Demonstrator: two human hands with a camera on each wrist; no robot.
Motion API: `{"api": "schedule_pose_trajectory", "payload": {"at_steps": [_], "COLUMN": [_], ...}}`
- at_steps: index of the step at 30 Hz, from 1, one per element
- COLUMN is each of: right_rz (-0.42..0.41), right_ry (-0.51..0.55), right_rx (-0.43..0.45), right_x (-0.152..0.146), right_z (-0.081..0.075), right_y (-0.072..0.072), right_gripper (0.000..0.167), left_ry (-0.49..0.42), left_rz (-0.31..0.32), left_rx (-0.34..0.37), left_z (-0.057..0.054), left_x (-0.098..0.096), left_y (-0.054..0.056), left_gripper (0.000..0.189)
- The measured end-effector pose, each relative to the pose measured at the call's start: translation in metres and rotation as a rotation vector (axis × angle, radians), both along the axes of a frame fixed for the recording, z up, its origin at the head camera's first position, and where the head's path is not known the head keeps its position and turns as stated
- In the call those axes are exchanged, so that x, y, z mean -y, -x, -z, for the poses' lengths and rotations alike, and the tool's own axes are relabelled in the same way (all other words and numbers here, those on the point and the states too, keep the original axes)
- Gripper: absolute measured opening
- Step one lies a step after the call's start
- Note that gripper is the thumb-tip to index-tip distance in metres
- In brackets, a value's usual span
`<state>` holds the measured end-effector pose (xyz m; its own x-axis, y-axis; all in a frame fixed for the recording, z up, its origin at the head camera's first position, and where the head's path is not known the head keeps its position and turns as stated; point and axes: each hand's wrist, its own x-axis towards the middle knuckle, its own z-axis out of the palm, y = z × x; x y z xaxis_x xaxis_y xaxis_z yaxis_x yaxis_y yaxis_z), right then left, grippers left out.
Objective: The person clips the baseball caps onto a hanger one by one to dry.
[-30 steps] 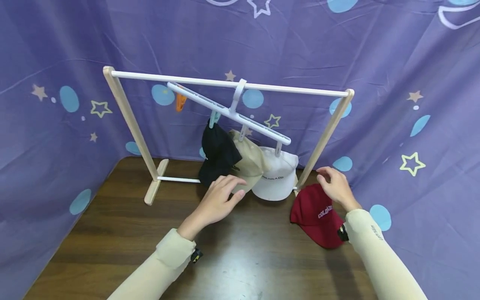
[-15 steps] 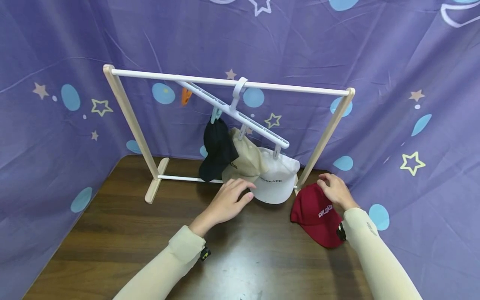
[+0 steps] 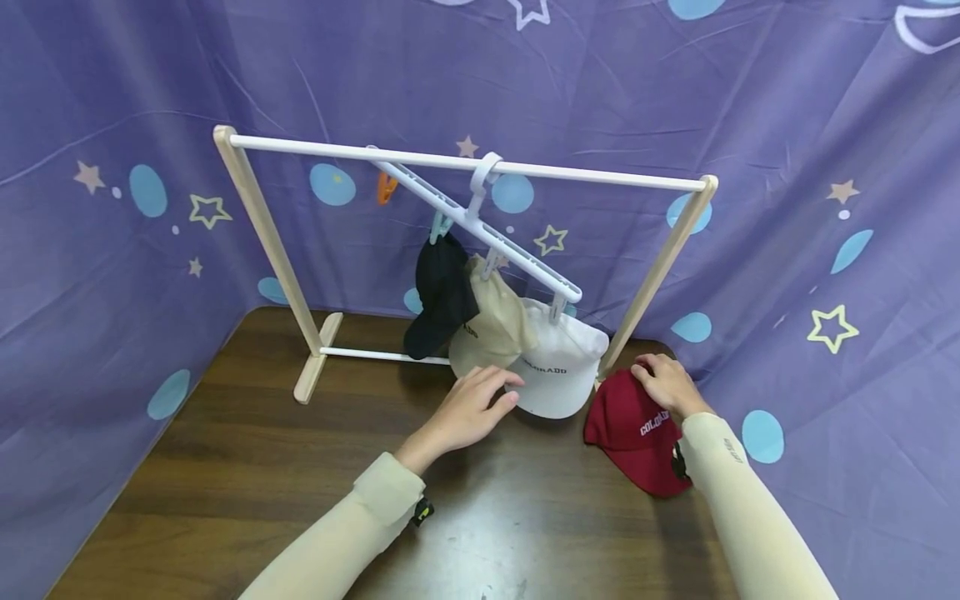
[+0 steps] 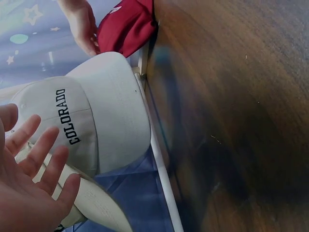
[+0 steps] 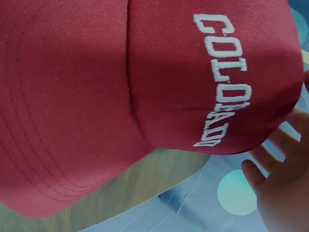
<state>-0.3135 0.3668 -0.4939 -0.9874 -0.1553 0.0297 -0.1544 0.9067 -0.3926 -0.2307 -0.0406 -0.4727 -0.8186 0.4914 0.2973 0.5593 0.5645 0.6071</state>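
Observation:
My left hand (image 3: pixel 468 412) hovers in front of the beige cap (image 3: pixel 491 321) and the white cap (image 3: pixel 558 354), fingers spread and loosely bent with nothing in them. Both caps hang by clips from a white hanger (image 3: pixel 517 254), together with a black cap (image 3: pixel 444 287). In the left wrist view, the white cap's brim (image 4: pixel 118 106) points toward the table. At the right, a red cap (image 3: pixel 633 429) with COLORADO lettering lies on the table. My right hand (image 3: pixel 667 383) is at the top of its crown, relaxed fingers (image 5: pixel 285 140) right at the crown's edge, some fingertips hidden behind it.
The hanger slants from a wooden rack's white rail (image 3: pixel 585 171), its right end lower and nearer. An orange clip (image 3: pixel 386 188) hangs on the hanger's far end. Rack posts (image 3: pixel 273 246) stand on the brown table (image 3: pixel 247 500). A purple patterned curtain (image 3: pixel 862 167) encloses the back and sides.
My left hand has moved right, from the beige cap toward the white one. The hanger has turned, its left end swinging back behind the rail. My right hand has settled closer onto the red cap.

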Motion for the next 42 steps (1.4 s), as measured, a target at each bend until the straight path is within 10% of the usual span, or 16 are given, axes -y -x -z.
{"api": "schedule_pose_trajectory", "payload": {"at_steps": [17,42], "right_rz": [-0.014,-0.095], "right_ry": [-0.062,0.189], "right_rx": [0.03,-0.022], "right_x": [-0.01,-0.011], "right_z": [0.017,0.004], "right_y": [0.001,-0.007], "right_gripper": [0.051,0.022], "left_ry": [-0.036,-0.064], "left_rz": [0.024,0.047], "left_rx": [0.055,0.094], "left_z": [0.005,0.006], "left_x": [-0.006,-0.013], "left_y": [-0.001,0.004], "left_gripper": [0.029,0.029]}}
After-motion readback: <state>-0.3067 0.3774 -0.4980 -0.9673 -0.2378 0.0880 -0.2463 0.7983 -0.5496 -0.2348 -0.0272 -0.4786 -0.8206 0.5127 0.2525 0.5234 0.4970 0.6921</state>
